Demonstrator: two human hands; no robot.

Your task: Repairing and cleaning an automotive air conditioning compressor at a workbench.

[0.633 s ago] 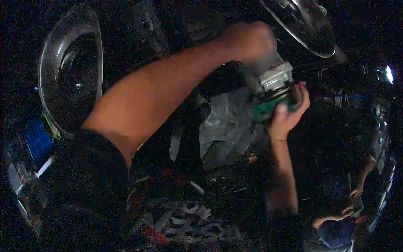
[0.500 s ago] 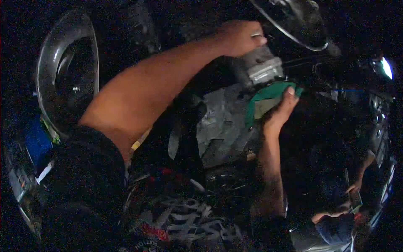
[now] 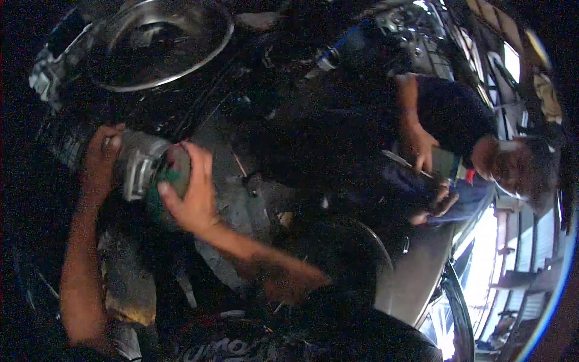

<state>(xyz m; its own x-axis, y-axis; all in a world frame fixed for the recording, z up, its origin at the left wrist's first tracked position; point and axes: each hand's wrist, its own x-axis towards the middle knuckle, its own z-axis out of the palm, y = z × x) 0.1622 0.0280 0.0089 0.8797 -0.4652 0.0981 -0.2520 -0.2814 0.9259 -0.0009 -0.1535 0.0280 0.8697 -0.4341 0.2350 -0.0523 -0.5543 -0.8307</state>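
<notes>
At the left of the view I have a grey metal part (image 3: 140, 175) with a ribbed, shiny band. My left hand (image 3: 104, 154) is closed at its far left end, fingers curled. On the other side, my right hand (image 3: 196, 190) grips a bent green-and-tan piece (image 3: 172, 175), its thumb on the near face and fingers over the top. The piece is held right against the shiny band; whether it is cloth or abrasive sheet I cannot tell. Darkness and blur hide much of the part's outline.
A round, bright-rimmed metal dish shape (image 3: 211, 60) lies beyond my hands. To the right a co-worker (image 3: 458, 108) sits close, holding a flat greenish thing (image 3: 447, 161). Grey sheeting (image 3: 220, 151) lies below my right forearm. A blue cable (image 3: 350, 37) runs at the back.
My view has swung to the right, so my hands and the part now appear farther left. The co-worker shows more fully. My right hand keeps its hold on the green-and-tan piece.
</notes>
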